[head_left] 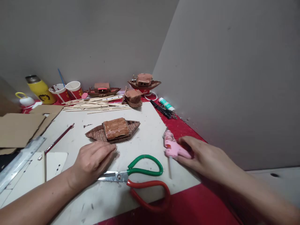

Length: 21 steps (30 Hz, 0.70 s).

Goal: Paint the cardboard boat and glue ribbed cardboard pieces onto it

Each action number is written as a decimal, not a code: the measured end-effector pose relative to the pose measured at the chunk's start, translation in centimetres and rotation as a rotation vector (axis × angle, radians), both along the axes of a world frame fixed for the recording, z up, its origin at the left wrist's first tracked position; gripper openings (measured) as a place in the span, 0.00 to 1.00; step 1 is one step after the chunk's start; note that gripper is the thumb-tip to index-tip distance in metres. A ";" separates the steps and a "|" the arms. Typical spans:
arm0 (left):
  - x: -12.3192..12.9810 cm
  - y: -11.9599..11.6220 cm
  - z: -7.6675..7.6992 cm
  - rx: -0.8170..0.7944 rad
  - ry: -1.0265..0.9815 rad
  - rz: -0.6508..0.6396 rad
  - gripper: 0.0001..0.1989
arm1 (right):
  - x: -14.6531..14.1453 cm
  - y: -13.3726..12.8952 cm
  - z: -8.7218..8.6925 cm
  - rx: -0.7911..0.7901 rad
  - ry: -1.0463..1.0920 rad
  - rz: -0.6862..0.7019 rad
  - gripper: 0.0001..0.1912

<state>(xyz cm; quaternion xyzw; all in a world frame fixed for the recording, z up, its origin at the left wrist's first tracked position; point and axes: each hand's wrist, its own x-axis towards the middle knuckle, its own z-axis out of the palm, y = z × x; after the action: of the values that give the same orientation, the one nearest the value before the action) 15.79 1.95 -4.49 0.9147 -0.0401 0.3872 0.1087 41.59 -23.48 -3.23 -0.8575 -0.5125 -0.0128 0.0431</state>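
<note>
My right hand (195, 153) is closed around the handle of a pink glue gun (172, 147). The gun lies low over the board's right side, nozzle pointing away, with a pale glue stick (170, 168) out of its rear. My left hand (95, 156) rests on the board with fingers bent and pressed together; its palm side is hidden. Just beyond those fingers sits a brown cardboard model boat (116, 129) with a glossy ribbed roof. Between my hands lie scissors (119, 177) with one green and one red handle, blade tips hidden by my left hand.
Several wooden sticks (96, 104) lie at the back, near more model boats (144, 82), paper cups (74, 90) and a yellow bottle (41, 90). On the left are cardboard sheets (20, 128), a ruler (23, 159) and a dark red pencil (58, 137). Walls rise behind and right.
</note>
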 end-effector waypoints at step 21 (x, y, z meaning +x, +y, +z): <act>-0.2 -0.2 0.5 0.100 -0.013 0.015 0.10 | -1.1 16.5 2.5 0.105 0.352 0.817 0.59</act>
<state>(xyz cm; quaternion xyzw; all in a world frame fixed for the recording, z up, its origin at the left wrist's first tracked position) 15.61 1.78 -3.96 0.9168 -0.0531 0.3914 0.0595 40.44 -7.02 -0.71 -0.5705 -0.7926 0.1253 0.1748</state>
